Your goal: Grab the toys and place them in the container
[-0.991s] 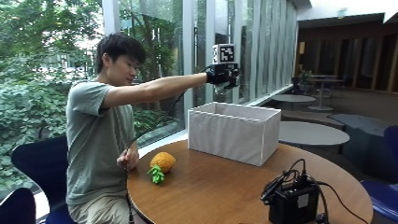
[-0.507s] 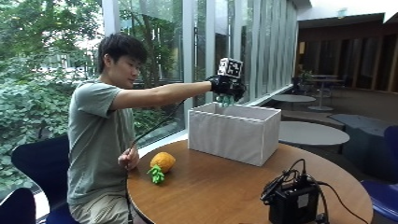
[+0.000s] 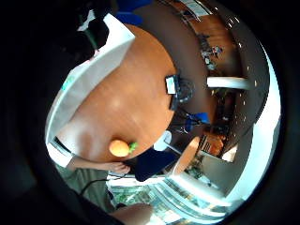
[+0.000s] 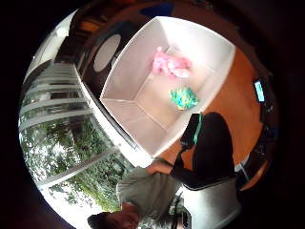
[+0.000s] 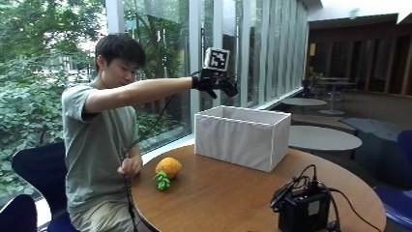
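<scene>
On the round wooden table [image 5: 231, 193], an orange pineapple toy [image 5: 167, 171] with green leaves.

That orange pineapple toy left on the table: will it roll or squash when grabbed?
The pineapple toy looks plush, so probably soft and light. It lies on its side on the table, rounded body with green leaves at one end; a nudge might rock it, but the leaves should stop much rolling.

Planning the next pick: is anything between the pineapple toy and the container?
Nothing visible. The pineapple toy lies on bare table beside the open-topped container; the black device sits off to the other side.
</scene>
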The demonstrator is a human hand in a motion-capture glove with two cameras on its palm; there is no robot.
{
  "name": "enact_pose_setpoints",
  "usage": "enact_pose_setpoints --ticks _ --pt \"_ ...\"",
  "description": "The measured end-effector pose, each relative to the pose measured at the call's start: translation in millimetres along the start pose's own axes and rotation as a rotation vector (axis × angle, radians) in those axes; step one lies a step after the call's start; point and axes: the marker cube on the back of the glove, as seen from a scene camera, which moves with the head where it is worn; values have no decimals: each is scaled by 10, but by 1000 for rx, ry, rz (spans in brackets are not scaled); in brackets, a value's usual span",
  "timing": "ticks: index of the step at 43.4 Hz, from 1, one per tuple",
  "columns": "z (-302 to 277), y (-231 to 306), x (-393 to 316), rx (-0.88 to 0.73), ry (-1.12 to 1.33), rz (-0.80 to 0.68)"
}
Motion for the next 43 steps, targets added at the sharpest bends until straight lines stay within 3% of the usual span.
enact_pose_setpoints --ticks 3,7,12,16,19,21,23,26,32,43 --pt "4 203 274 1 -49 75" --pt "113 712 722 -20 -101 -44" --pt "537 1153 1385 -50 73 14" --pt "934 1458 1695 -59 29 -182" --pt "1363 1511 1953 -78 74 -36" --pt "1661 1561 2099 -95 118 -57" --pt "1935 1616 2127 -111 128 -112" --pt "2360 1646 1970 -138 70 -18" --pt "3105 1717 1754 -225 -22 22" --pt "3396 1624 1710 157 -49 -33"
